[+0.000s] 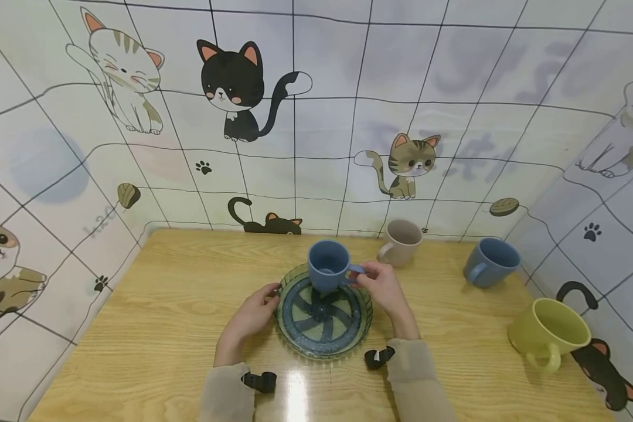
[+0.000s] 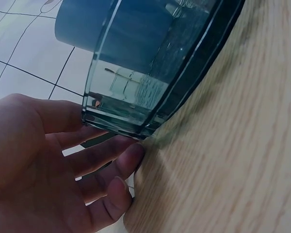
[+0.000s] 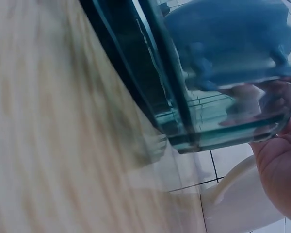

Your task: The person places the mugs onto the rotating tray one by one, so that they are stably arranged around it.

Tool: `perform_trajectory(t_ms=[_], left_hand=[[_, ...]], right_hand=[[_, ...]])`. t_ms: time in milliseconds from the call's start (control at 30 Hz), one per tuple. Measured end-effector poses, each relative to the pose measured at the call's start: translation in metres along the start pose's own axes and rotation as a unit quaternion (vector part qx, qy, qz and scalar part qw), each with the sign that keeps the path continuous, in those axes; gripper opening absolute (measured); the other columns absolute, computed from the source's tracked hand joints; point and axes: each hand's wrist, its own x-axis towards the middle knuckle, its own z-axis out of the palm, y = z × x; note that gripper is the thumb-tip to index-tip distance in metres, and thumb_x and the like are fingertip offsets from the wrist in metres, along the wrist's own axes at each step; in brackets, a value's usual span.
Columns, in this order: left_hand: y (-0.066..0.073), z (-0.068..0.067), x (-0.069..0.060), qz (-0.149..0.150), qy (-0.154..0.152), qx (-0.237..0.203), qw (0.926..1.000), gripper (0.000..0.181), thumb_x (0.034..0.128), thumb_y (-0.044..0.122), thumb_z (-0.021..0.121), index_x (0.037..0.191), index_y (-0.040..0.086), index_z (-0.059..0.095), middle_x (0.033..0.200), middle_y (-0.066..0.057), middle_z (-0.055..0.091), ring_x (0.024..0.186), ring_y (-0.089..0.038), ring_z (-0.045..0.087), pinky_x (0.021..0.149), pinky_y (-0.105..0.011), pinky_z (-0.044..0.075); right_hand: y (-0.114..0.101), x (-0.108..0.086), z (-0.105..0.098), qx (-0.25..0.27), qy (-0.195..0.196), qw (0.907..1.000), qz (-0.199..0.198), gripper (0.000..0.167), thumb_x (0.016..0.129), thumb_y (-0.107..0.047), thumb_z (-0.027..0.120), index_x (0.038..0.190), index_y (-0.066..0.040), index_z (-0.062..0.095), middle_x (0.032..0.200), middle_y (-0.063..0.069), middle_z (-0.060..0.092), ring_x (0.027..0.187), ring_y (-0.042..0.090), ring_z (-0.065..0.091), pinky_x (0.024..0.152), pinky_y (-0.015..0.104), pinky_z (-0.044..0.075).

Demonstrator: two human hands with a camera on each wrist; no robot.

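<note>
A blue mug (image 1: 323,283) stands upright over the back part of a round green glass dish (image 1: 308,340) with a blue swirl pattern; whether its base touches the dish I cannot tell. My right hand (image 1: 382,287) pinches the mug's handle from the right. At the dish's left rim, my left hand (image 1: 253,313) holds the edge between thumb and fingers. In the left wrist view, the curled fingers (image 2: 99,155) lie against the outside of the glass wall. Seen through that wall is the mug (image 2: 75,26). The right wrist view shows only part of the right hand (image 3: 281,170).
Behind the right hand stands a greyish-pink mug (image 1: 403,243). Farther right are a second blue mug (image 1: 487,269) and a yellow mug (image 1: 545,331), at the right side of the wooden table (image 1: 179,305). A cat-print wall covering (image 1: 327,129) rises behind the table.
</note>
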Motion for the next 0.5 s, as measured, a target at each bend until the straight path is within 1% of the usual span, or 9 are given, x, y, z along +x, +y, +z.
perform_trajectory(t_ms=[100,267,333,500], left_hand=[[0.0005,0.0,0.0011,0.005,-0.001,-0.001,1.0,0.041,0.1029,0.01,0.045,0.142,-0.003,0.045,0.126,-0.021,0.056,0.111,-0.031,0.055,0.091,-0.049,0.045],[0.0005,0.0006,0.0019,0.003,-0.002,-0.004,1.0,0.042,0.1032,0.011,0.046,0.143,-0.002,0.044,0.127,-0.02,0.056,0.111,-0.03,0.055,0.091,-0.049,0.045],[0.0001,0.0009,0.0019,0.001,-0.002,-0.003,1.0,0.042,0.1032,0.012,0.046,0.143,-0.001,0.044,0.127,-0.02,0.056,0.112,-0.03,0.055,0.092,-0.049,0.045],[0.0006,0.0007,0.0026,0.012,-0.004,0.001,0.9999,0.042,0.1025,0.009,0.046,0.142,-0.004,0.044,0.126,-0.021,0.056,0.113,-0.032,0.055,0.092,-0.051,0.045]], right_hand=[[0.0073,0.0025,-0.0013,0.0,0.001,1.0,0.004,0.019,0.092,0.012,0.051,0.105,0.018,0.064,0.101,0.036,0.063,0.092,0.046,0.065,0.077,0.05,0.055],[0.0072,0.0033,-0.0015,0.01,-0.004,0.9999,0.002,0.02,0.094,0.009,0.053,0.109,0.02,0.061,0.107,0.04,0.059,0.093,0.05,0.063,0.077,0.049,0.056],[0.0056,0.0029,-0.0014,0.013,-0.005,0.9999,0.006,0.021,0.095,0.008,0.055,0.11,0.02,0.06,0.109,0.04,0.058,0.094,0.051,0.063,0.078,0.049,0.055],[0.0002,0.001,-0.0043,0.003,-0.013,0.9996,0.023,0.023,0.096,0.005,0.056,0.113,0.02,0.059,0.113,0.038,0.058,0.094,0.05,0.063,0.08,0.051,0.054]])
